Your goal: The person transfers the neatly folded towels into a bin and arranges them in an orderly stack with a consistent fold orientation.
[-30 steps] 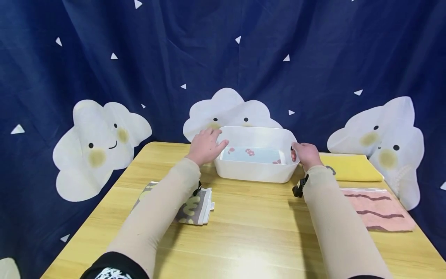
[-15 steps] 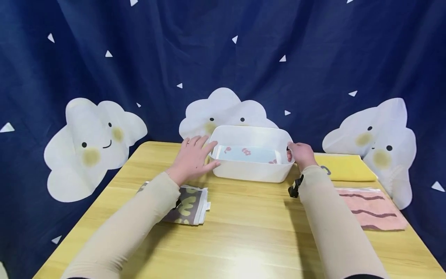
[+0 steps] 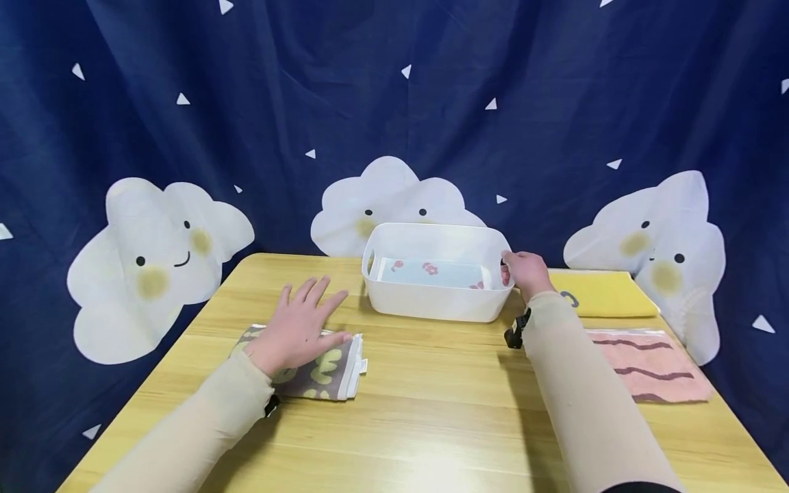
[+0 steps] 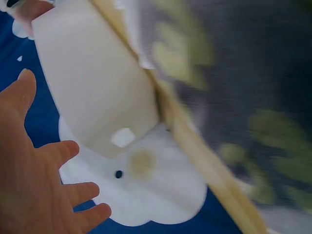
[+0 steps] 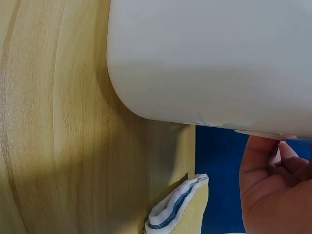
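Observation:
A white plastic basket (image 3: pixel 431 305) stands at the back middle of the table, with a light blue cloth (image 3: pixel 409 272) with pink flowers lying flat in it. My right hand (image 3: pixel 527 272) grips the basket's right end at its handle hole; in the right wrist view the fingers curl at the rim. My left hand (image 3: pixel 298 332) hovers with fingers spread over a folded grey towel (image 3: pixel 323 376) with yellow-green shapes. In the left wrist view that towel (image 4: pixel 229 97) lies beside the left hand (image 4: pixel 44 170), which holds nothing.
A folded yellow towel (image 3: pixel 610 294) lies right of the basket, partly behind the right hand. Nearer on the right is a pink towel (image 3: pixel 653 366) with wavy dark stripes. A blue curtain (image 3: pixel 394 103) with clouds hangs behind the wooden table (image 3: pixel 407 404).
My left hand has left the basket's left end and moved left and nearer, over the grey towel. My right hand keeps its grip on the basket. The head view has shifted slightly.

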### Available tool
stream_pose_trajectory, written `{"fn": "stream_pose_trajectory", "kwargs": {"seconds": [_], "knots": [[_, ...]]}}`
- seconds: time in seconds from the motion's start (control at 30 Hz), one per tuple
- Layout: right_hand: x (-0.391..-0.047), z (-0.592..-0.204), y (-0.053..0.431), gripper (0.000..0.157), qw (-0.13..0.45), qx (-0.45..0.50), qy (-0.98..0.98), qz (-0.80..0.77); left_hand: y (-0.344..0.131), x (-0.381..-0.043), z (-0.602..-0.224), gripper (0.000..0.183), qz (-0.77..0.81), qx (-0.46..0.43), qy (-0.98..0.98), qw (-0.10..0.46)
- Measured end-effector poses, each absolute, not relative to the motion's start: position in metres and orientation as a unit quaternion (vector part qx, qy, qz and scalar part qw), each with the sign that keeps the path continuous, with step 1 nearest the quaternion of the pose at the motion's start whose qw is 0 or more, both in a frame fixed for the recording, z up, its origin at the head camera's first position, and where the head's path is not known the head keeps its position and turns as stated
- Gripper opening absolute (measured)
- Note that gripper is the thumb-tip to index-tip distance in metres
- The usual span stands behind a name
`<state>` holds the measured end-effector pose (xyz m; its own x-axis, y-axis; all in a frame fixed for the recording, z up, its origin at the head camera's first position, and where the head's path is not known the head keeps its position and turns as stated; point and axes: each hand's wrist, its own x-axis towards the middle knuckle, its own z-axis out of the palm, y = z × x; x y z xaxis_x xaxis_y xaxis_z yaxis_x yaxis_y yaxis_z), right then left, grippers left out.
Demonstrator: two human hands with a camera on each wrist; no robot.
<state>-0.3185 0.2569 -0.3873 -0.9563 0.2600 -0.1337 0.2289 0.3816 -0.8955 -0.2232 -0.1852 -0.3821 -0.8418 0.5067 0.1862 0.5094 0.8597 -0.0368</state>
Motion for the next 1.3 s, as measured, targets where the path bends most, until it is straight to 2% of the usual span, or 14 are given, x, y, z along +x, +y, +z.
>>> {"fn": "stream_pose_trajectory", "kwargs": {"seconds": [0.27,0.5,0.57,0.8,1.3], "knots": [[-0.320,-0.395,0.257,0.044,-0.002,-0.150,-0.825,0.545,-0.207,-0.202,-0.412,0.086,-0.017,-0.222,-0.974,0.036],[-0.318,-0.392,0.254,0.042,-0.005,-0.149,-0.828,0.541,-0.205,-0.189,-0.425,0.101,0.001,-0.177,-0.977,-0.115],[-0.317,-0.389,0.253,0.043,-0.006,-0.144,-0.829,0.541,-0.202,-0.188,-0.425,0.105,0.016,-0.173,-0.975,-0.141],[-0.317,-0.387,0.256,0.043,-0.003,-0.149,-0.831,0.536,-0.197,-0.193,-0.420,0.105,0.023,-0.172,-0.971,-0.161],[-0.320,-0.384,0.259,0.042,-0.005,-0.147,-0.832,0.534,-0.186,-0.192,-0.415,0.106,0.019,-0.161,-0.973,-0.166]]}}
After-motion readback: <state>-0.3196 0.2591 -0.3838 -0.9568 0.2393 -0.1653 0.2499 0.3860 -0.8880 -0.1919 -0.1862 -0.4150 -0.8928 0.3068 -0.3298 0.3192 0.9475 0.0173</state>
